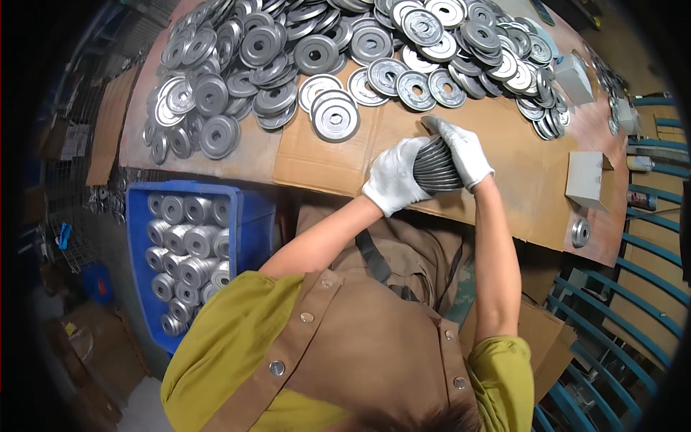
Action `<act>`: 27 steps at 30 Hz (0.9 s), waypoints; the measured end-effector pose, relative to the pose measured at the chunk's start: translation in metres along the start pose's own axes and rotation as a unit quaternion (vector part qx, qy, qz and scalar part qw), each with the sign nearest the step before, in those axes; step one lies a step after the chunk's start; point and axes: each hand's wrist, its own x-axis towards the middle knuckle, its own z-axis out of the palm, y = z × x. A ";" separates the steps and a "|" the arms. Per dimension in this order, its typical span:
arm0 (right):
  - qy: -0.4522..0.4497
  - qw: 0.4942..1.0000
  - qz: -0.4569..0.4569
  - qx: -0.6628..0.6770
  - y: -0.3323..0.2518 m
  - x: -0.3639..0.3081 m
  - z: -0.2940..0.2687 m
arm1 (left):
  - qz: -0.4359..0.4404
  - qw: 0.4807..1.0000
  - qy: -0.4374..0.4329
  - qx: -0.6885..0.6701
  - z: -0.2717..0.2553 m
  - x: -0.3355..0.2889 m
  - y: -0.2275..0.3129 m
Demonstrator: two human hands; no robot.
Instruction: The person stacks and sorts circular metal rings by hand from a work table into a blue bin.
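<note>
Between my two gloved hands is a stack of grey metal discs [437, 165], held together on edge above the cardboard-covered table front. My left hand [396, 176], in a white glove, closes around the stack's left side. On the right side my right hand [464, 151], also white-gloved, wraps over the stack; a darkened glove fingertip shows at its top. Just beyond my hands lies a big heap of loose metal discs [317, 54], each with a centre hole. Closest to the left hand on the cardboard is a small overlapping group of shiny discs [335, 119].
A blue crate [236, 252] at my left holds several rows of stacked discs. Flat cardboard [317, 157] covers the table's front. Small white boxes [585, 180] and a single disc [580, 232] lie at the right edge. Blue-green rails [619, 317] stand beyond it.
</note>
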 end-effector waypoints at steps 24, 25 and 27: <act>0.115 0.991 -0.059 0.024 0.023 -0.016 0.030 | 0.111 0.989 -0.059 0.075 -0.037 0.002 0.000; 0.121 0.991 -0.056 0.031 0.024 -0.017 0.030 | 0.103 0.990 -0.050 0.078 -0.036 0.003 0.001; 0.127 0.990 -0.052 0.037 0.027 -0.019 0.029 | 0.070 0.994 -0.045 0.075 -0.035 0.001 0.000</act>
